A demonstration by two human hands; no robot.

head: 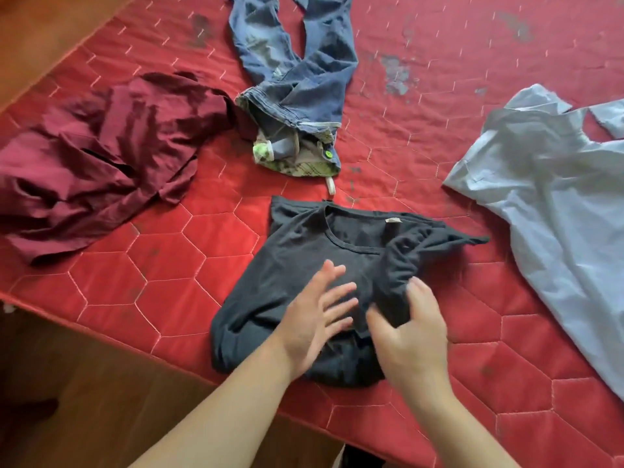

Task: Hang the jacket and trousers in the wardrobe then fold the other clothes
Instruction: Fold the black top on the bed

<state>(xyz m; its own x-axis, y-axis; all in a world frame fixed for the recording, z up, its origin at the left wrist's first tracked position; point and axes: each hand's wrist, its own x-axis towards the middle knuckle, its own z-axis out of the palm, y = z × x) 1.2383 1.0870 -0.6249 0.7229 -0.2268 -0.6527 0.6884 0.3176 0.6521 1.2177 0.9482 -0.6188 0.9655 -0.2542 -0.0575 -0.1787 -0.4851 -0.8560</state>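
both hands (314,312) on dark t-shirt (297,251), small unreadable neck label (392,221)

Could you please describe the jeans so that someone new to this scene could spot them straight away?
On the red quilted mattress, look to the far middle, beyond the dark T-shirt. The jeans lie between the maroon garment and the pale blue shirt, the only denim, with a green-patterned waistband lining.

Two bare forearms show from the lower edge up to the hands, with no sleeve, cuff or glove on either. The left hand (314,319) and the right hand (410,336) carry no ring, watch or bracelet; both are slightly motion-blurred.
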